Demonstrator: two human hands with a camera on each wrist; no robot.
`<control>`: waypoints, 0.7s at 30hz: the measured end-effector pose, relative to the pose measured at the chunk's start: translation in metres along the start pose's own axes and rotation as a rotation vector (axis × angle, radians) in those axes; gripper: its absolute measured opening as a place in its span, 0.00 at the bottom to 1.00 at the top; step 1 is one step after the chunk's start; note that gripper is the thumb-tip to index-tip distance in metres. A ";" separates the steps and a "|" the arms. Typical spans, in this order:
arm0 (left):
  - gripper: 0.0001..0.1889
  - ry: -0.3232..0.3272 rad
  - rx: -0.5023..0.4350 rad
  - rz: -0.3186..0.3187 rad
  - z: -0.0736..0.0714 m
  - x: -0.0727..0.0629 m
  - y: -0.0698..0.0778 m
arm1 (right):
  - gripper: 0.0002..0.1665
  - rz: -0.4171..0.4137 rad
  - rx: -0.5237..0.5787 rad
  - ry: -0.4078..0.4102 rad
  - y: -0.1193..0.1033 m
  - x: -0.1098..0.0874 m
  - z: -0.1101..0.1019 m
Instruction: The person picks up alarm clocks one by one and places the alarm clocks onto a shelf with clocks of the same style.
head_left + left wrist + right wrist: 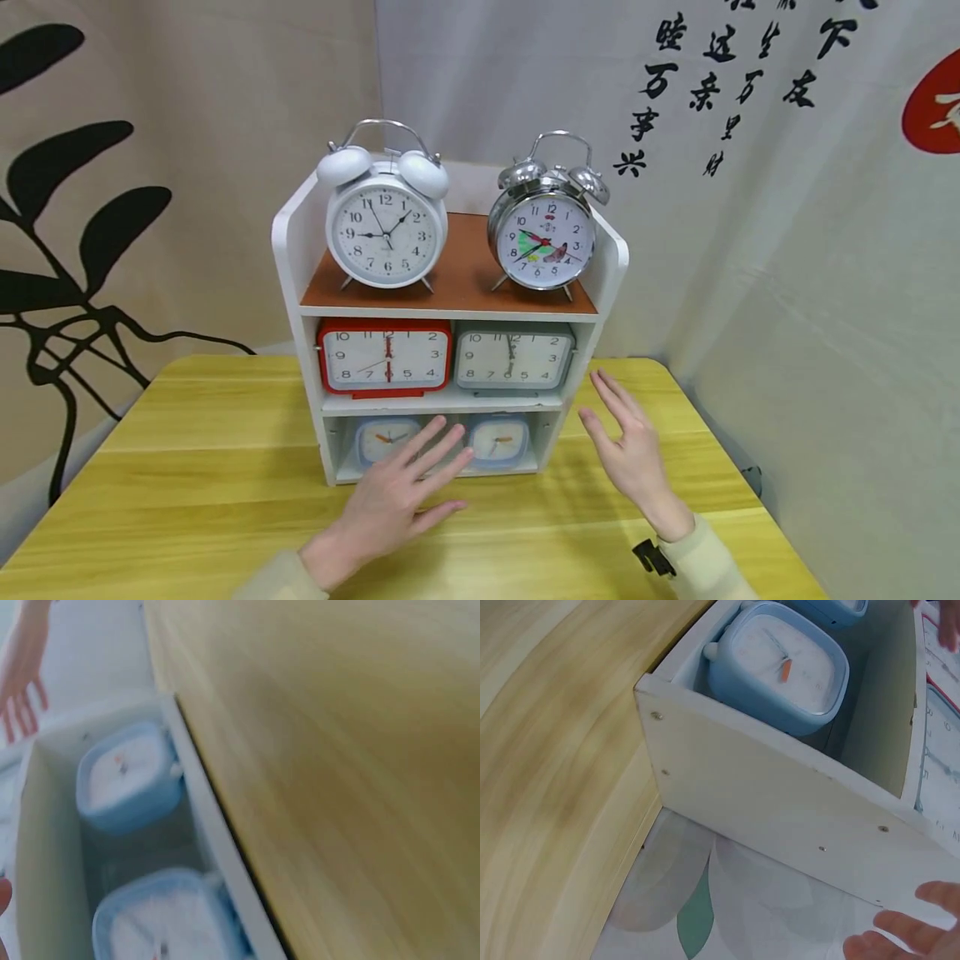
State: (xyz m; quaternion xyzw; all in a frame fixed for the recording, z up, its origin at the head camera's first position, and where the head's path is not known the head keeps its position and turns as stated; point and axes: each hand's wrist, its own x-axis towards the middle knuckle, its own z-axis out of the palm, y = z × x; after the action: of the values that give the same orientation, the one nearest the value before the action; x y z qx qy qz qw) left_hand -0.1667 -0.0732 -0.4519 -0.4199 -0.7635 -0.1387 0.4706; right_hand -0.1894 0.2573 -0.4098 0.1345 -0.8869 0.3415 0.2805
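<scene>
A white three-level shelf stands on the table with clocks on each level. My left hand, fingers spread and holding nothing, is in front of the bottom level and overlaps the left small blue clock. The right small blue clock sits beside it; in the right wrist view a blue clock shows near the shelf's end. My right hand is out to the right of the shelf, fingers extended, also holding nothing. On the middle level are a red rectangular clock and a grey-green one.
A white twin-bell alarm clock and a silver twin-bell alarm clock stand on the brown top level. The yellow wood-grain table extends around the shelf. Behind hangs a pale curtain with black characters and leaf prints.
</scene>
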 end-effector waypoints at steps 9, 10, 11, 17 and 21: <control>0.31 0.221 0.042 -0.129 -0.055 -0.005 -0.021 | 0.35 0.014 -0.110 -0.141 0.003 -0.001 -0.011; 0.31 0.241 0.048 -0.137 -0.060 -0.004 -0.024 | 0.35 0.023 -0.121 -0.158 0.004 0.000 -0.014; 0.31 0.257 0.054 -0.146 -0.066 -0.003 -0.027 | 0.36 0.031 -0.131 -0.171 0.005 0.000 -0.016; 0.31 0.307 0.069 -0.193 -0.092 -0.007 -0.044 | 0.38 0.053 -0.181 -0.209 0.014 0.001 -0.029; 0.32 0.280 0.113 -0.254 -0.103 -0.020 -0.053 | 0.39 0.058 -0.210 -0.219 0.019 0.000 -0.033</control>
State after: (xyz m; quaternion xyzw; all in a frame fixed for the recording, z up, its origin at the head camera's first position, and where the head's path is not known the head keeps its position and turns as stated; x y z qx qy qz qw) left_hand -0.1416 -0.1778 -0.4055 -0.2698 -0.7440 -0.2106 0.5739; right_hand -0.1844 0.2936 -0.3999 0.1153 -0.9466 0.2380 0.1847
